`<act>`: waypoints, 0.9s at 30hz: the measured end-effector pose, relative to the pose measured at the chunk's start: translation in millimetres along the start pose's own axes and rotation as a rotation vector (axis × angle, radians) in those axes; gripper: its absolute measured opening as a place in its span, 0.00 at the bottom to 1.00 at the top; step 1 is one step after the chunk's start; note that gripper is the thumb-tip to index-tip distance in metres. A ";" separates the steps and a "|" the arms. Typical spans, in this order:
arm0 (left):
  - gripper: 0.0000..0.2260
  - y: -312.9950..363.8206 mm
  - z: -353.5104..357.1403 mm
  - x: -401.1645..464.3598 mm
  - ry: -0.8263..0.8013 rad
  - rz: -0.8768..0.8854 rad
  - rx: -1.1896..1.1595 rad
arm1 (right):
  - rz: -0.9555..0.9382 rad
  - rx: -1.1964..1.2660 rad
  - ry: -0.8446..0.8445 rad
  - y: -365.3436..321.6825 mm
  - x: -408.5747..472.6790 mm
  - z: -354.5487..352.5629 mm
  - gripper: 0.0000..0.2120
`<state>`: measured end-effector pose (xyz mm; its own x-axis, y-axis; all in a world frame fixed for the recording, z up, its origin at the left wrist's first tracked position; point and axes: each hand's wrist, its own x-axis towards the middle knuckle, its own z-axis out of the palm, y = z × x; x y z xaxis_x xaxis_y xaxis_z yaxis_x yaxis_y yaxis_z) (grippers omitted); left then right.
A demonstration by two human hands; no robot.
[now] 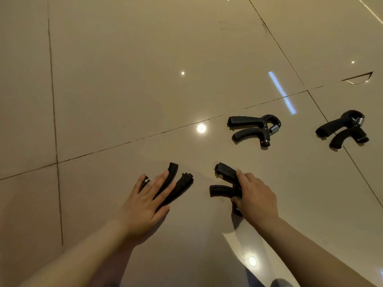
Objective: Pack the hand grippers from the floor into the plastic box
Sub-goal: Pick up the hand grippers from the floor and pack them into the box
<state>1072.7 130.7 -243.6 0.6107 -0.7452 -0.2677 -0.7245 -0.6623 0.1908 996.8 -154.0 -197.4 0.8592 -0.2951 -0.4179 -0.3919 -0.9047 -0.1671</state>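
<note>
The right hand [256,196] is curled over the spring end of a black hand gripper [224,184], thumb below and fingers wrapped across the top, closed on it. The two handles of that gripper stick out to the left of the hand, spread apart in a V, and its lower edge appears to touch the floor, though the hand hides the contact.

The left hand [145,200] lies flat with the fingers spread, palm down on a second hand gripper [176,187]. The fingers cover the head of this gripper and part of both handles; they press on it rather than enclose it, so the hand is open. A bit of bright metal shows between the index and middle fingers [154,183]. The handles of this gripper point up and to the right, toward the gripper under the right hand, and the two grippers lie near each other without touching.

Farther out, up and to the right, a third hand gripper [253,129] lies flat on the beige tiled floor [124,90], its coil spring visible at the right end. A fourth hand gripper [344,128] lies well to the right of it, close to a dark grout line. Ceiling lights reflect as bright spots on the glossy tiles. Both forearms are bare.
</note>
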 end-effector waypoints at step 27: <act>0.20 46.6 -13.3 70.1 0.120 -0.113 -0.028 | 0.055 -0.025 -0.043 -3.2 -2.9 7.5 0.32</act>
<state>1086.0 46.6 -240.9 0.7227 -0.6688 -0.1741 -0.6411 -0.7429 0.1925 993.1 -147.9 -202.3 0.8216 -0.3313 -0.4639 -0.4292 -0.8951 -0.1209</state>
